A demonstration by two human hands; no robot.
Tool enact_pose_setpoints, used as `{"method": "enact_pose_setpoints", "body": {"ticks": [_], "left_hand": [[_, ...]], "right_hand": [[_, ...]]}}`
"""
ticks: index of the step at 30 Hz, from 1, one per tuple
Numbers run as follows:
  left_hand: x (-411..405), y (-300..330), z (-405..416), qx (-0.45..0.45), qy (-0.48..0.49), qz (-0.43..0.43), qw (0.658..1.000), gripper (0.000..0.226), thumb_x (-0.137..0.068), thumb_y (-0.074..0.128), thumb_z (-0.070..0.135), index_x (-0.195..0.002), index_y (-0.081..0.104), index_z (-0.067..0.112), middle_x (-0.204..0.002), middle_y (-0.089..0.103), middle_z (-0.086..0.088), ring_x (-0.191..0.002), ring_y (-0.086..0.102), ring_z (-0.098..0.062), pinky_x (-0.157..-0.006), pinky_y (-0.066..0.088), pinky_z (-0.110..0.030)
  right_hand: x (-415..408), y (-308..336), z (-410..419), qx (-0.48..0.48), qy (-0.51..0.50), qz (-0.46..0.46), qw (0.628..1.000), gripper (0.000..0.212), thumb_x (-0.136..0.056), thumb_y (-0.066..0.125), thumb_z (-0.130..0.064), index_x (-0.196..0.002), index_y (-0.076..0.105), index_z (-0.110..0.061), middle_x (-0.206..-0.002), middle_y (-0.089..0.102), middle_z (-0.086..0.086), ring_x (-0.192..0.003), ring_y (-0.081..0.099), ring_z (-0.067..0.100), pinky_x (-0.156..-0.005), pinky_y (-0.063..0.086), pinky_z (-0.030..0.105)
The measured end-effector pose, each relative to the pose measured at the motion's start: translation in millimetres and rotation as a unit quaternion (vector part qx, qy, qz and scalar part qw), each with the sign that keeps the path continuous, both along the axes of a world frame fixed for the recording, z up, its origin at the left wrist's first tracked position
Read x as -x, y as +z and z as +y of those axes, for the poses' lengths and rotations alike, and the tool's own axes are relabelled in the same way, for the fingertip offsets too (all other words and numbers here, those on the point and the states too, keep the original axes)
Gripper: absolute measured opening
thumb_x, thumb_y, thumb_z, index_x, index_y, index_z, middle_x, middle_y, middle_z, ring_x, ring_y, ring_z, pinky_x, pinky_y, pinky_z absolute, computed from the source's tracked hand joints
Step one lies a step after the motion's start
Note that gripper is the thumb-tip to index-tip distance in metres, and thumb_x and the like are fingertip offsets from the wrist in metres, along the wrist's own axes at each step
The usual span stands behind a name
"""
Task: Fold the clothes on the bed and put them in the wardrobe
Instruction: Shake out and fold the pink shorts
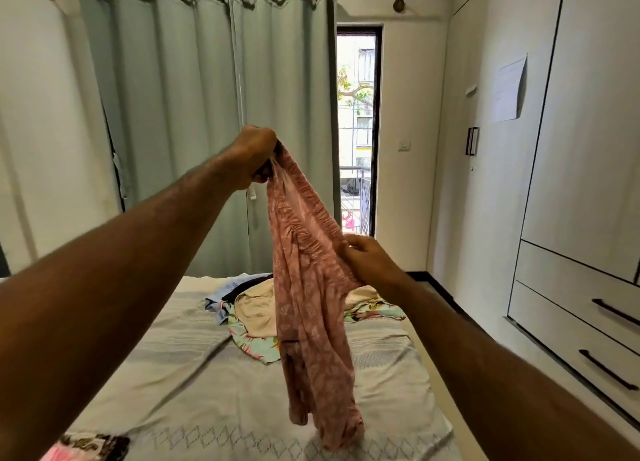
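A pink patterned garment (311,322) with a gathered elastic edge hangs in the air over the bed (180,384). My left hand (254,157) grips its top end, raised high at the centre. My right hand (367,261), lower and to the right, pinches the gathered edge. The garment's lower end reaches down to the bedcover. Behind it on the bed lies a pile of clothes (252,311): a cream piece, a floral turquoise piece and blue and dark ones. The wardrobe (588,149) stands along the right wall, its doors closed.
Two wardrobe drawers with dark handles (607,374) sit low on the right. A pink and black patterned cloth (90,446) lies at the bed's near left corner. Pale green curtains (207,114) and a narrow window (358,131) are behind the bed. A floor strip runs between bed and wardrobe.
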State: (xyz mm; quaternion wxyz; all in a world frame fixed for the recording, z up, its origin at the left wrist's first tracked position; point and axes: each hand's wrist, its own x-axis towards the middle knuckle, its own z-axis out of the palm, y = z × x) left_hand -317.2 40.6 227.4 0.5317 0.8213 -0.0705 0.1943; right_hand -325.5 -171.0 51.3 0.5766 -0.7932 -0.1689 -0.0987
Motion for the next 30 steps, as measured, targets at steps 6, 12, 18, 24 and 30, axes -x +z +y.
{"method": "enact_pose_setpoints", "body": {"ticks": [6, 12, 18, 24, 30], "left_hand": [[-16, -23, 41, -0.127, 0.072, -0.04, 0.989, 0.023, -0.091, 0.045, -0.002, -0.088, 0.068, 0.0, -0.07, 0.06, -0.013, -0.053, 0.057, -0.024, -0.034, 0.042, -0.022], [-29, -75, 79, -0.214, 0.023, 0.063, 0.975, 0.013, -0.09, 0.062, 0.003, -0.091, 0.074, 0.009, -0.083, 0.068, -0.013, -0.07, 0.06, -0.021, -0.054, 0.04, -0.024], [-38, -102, 79, -0.274, -0.129, 0.141, 0.943, 0.028, -0.09, 0.056, -0.017, -0.092, 0.075, 0.004, -0.066, 0.067, -0.009, -0.046, 0.054, -0.009, -0.041, 0.041, -0.02], [-32, -122, 86, -0.258, -0.324, 0.357, 0.837, 0.031, -0.089, 0.049, -0.019, -0.08, 0.073, -0.001, -0.057, 0.055, -0.008, -0.041, 0.044, -0.008, -0.038, 0.034, -0.014], [-74, -162, 70, -0.323, -0.26, 0.322, 0.851, 0.045, -0.089, 0.049, -0.021, -0.065, 0.076, 0.007, -0.05, 0.055, -0.005, -0.036, 0.046, -0.006, -0.037, 0.036, -0.015]], "right_hand": [[-5, 23, -45, 0.173, -0.126, -0.021, 0.977, 0.012, -0.089, 0.075, -0.014, -0.087, 0.065, -0.019, -0.092, 0.065, 0.006, -0.086, 0.07, 0.027, -0.058, 0.061, 0.036], [1, 67, -91, 0.259, -0.088, 0.035, 0.961, 0.013, -0.089, 0.071, -0.004, -0.1, 0.067, -0.009, -0.094, 0.068, 0.009, -0.084, 0.065, 0.021, -0.057, 0.05, 0.028], [-9, 75, -95, 0.385, -0.025, 0.079, 0.919, 0.013, -0.09, 0.07, -0.002, -0.086, 0.073, -0.015, -0.081, 0.067, 0.002, -0.068, 0.054, 0.012, -0.054, 0.042, 0.022], [-9, 53, -122, 0.315, 0.123, 0.265, 0.903, 0.009, -0.091, 0.069, -0.015, -0.084, 0.075, -0.014, -0.077, 0.064, 0.005, -0.068, 0.052, 0.015, -0.059, 0.041, 0.027], [-54, 8, -124, 0.276, 0.097, 0.344, 0.892, 0.014, -0.094, 0.063, -0.007, -0.103, 0.074, -0.009, -0.078, 0.066, 0.009, -0.057, 0.057, 0.013, -0.049, 0.047, 0.025]]}}
